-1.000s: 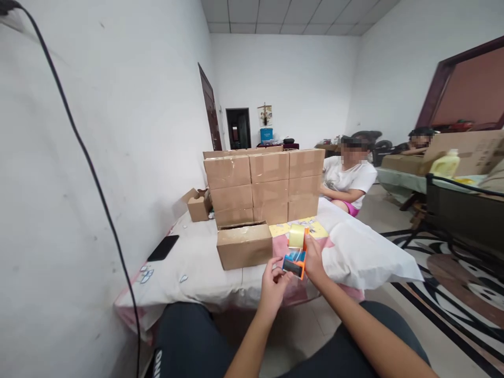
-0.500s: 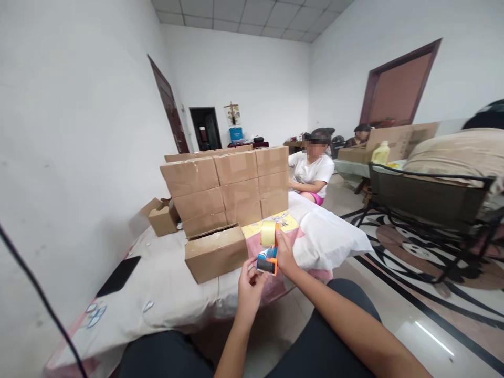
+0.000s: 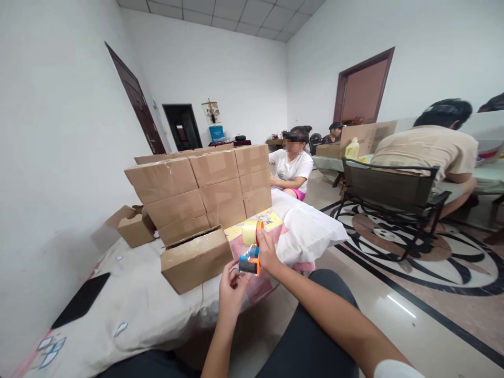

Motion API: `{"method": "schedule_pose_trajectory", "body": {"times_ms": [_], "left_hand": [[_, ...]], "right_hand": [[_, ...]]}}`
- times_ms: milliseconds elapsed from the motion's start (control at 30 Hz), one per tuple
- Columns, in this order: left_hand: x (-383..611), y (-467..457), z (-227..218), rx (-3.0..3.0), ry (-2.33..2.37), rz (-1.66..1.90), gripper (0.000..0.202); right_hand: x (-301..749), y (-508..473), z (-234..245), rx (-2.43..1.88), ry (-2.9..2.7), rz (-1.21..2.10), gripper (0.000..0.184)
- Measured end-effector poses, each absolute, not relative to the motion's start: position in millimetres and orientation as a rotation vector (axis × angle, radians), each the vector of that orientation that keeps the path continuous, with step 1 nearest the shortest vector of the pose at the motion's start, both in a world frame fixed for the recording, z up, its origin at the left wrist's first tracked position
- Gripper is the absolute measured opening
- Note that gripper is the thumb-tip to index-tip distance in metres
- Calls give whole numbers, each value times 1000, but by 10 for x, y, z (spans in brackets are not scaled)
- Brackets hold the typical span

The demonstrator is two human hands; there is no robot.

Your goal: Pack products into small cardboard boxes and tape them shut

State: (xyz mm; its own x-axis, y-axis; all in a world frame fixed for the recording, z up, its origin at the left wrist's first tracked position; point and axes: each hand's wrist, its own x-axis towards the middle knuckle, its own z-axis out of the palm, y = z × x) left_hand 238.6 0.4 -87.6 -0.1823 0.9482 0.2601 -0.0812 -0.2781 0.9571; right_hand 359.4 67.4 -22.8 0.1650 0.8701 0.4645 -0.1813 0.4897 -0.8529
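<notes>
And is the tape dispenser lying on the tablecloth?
No, the right hand holds the tape dispenser by its orange frame.

The left hand (image 3: 230, 287) had its fingers (image 3: 227, 271) bent toward the thumb (image 3: 243, 285). Just right of those fingertips and slightly farther out, the right hand (image 3: 269, 253) was curled in a grip. Behind the fingers, the left forearm (image 3: 221, 332) stood steep; the right forearm (image 3: 326, 312) slanted back rightward.

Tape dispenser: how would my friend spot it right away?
Find the stacked boxes on the cloth. Nearer the camera, right of the front box, the right hand holds the dispenser. Unlike the boxes, it's orange and blue with a yellow roll.
</notes>
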Motion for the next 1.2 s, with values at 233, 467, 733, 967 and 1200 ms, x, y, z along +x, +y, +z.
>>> {"method": "schedule_pose_trajectory", "body": {"times_ms": [233, 467, 733, 967, 1200], "left_hand": [[2414, -34, -808, 1221, 1132, 1533, 65], [2425, -24, -807, 1200, 1136, 1572, 65], [2390, -16, -848, 1207, 1129, 1525, 70], [2422, -37, -849, 1164, 1019, 1539, 69], [2450, -36, -830, 1174, 951, 1540, 70]], "right_hand": [[3583, 665, -243, -750, -1141, 871, 41], [3544, 686, -286, -797, -1070, 895, 42], [3522, 665, -268, -817, -1074, 903, 40], [3556, 706, -236, -817, -1033, 906, 43], [3544, 753, -249, -843, -948, 933, 43]]}}
